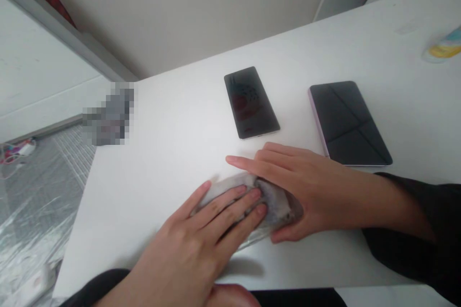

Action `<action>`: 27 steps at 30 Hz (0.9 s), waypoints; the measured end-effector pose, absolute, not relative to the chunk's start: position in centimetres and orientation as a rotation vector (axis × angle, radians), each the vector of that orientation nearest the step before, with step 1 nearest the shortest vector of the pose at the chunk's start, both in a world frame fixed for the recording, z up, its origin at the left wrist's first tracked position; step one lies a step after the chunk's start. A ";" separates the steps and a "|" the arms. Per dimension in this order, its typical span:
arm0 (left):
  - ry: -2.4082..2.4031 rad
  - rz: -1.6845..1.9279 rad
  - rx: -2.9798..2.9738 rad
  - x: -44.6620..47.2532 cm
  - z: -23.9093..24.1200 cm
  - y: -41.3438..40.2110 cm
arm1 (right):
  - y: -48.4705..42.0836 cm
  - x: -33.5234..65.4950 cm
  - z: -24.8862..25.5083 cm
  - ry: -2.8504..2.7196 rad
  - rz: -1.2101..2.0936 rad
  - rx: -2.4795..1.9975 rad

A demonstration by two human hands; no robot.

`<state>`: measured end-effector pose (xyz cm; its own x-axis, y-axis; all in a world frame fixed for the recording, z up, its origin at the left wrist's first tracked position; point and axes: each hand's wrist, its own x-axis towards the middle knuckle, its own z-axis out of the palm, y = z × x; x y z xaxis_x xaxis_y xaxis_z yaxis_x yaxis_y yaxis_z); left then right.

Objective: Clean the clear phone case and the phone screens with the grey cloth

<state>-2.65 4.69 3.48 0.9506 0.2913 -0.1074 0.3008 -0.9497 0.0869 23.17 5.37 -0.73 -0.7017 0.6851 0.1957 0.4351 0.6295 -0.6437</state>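
Holding a greyish, partly see-through packet (276, 200) between both hands, near the front edge of a white table (162, 129). Pressing across the top with the left hand (194, 244), with fingers slightly spread and laid flat over the surface. Cannot tell whether also pinching from below on that side, with the left thumb out of sight. Gripping the right end with the right hand (313, 192), with thumb along the near side, fingers curled around the far side and index finger reaching out straight past the packet. Cannot tell whether resting the packet on the table or holding it just above. Wearing dark sleeves (403, 237) on both arms. Just beyond the right hand, to see: a dark phone (251, 103) lying flat, and to its right, well apart from it, a black tablet (351, 122) with a pinkish edge, close behind the right wrist. Near the far right, also to see: a blurred yellow and blue object (446, 49).
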 end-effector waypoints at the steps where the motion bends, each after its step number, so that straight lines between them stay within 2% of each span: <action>1: 0.455 -0.145 3.049 -3.8 3.6 4.4 | 5.3 23.2 -0.6 -2.427 0.793 -0.896; 8: 0.194 -0.176 3.168 -9.3 4.2 3.5 | 5.5 23.0 -0.2 -2.425 0.798 -0.911; 11: 0.196 -0.110 3.099 -6.6 4.2 4.2 | 5.6 23.0 -0.5 -2.450 0.798 -0.853; 13: 0.178 -0.193 2.985 -4.0 4.1 5.0 | 5.6 23.0 -0.7 -2.467 0.796 -0.821; 18: 0.359 -0.184 2.920 -1.3 3.7 5.8 | 5.5 23.1 -0.6 -2.450 0.799 -0.865; 27: 0.346 -0.262 3.154 -10.5 5.1 2.8 | 5.1 22.9 -0.1 -2.444 0.757 -0.960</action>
